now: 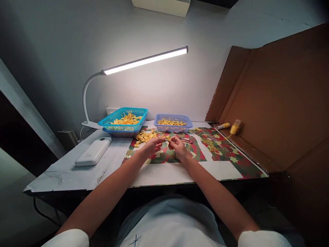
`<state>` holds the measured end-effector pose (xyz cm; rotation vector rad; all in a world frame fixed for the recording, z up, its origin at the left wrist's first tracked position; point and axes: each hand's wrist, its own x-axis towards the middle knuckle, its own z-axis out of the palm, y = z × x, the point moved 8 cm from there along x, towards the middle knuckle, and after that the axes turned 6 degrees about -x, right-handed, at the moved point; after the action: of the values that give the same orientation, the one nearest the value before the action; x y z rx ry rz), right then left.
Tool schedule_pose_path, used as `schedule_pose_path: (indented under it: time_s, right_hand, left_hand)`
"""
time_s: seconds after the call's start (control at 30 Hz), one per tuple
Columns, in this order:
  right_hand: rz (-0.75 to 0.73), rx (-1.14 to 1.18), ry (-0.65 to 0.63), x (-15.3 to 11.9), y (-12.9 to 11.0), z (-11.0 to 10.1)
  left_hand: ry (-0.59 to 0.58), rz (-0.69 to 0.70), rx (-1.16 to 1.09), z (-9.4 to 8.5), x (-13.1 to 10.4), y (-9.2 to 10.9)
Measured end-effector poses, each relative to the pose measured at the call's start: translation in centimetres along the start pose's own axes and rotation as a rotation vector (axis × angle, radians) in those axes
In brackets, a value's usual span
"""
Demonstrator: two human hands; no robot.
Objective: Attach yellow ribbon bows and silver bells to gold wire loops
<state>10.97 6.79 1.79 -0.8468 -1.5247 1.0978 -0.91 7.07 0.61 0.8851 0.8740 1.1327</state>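
My left hand [154, 145] and my right hand [177, 147] meet over the middle of the table, fingertips pinched close together. Between them shows a small piece of yellow ribbon [167, 137], partly hidden by the fingers. Just behind my left hand lies a loose pile of yellow ribbon bows [144, 137]. A slim dark-handled tool [186, 140], perhaps thread snips, rests beyond my right hand. Farther right, a tangle of gold cord [210, 145] lies on the camouflage-patterned sheet [223, 156].
Behind the pile stand a teal basket [123, 128] of yellow bows, stacked on another basket, and a lilac basket [173, 128] of gold pieces. A white power bank [94, 151] lies left. A lamp [146, 61] arches overhead. Yellow thread spools [235, 127] sit beside the cardboard wall [277, 99].
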Motion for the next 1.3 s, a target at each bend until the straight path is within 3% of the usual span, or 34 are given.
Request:
schedule_pose_path:
  time_s: [0.63, 0.93, 1.3]
  right_hand:
    - [0.143, 0.199, -0.066, -0.7, 0.4, 0.8]
    - [0.103, 0.125, -0.065, -0.5, 0.3, 0.8]
    - [-0.066, -0.141, 0.057, -0.8, -1.4, -1.1]
  left_hand:
    - [-0.064, -0.019, -0.067, 0.3, 0.0, -0.5]
    - [-0.059, -0.023, -0.05, 0.2, 0.0, -0.5]
    - [0.03, -0.016, 0.011, -1.0, 0.8, -0.8]
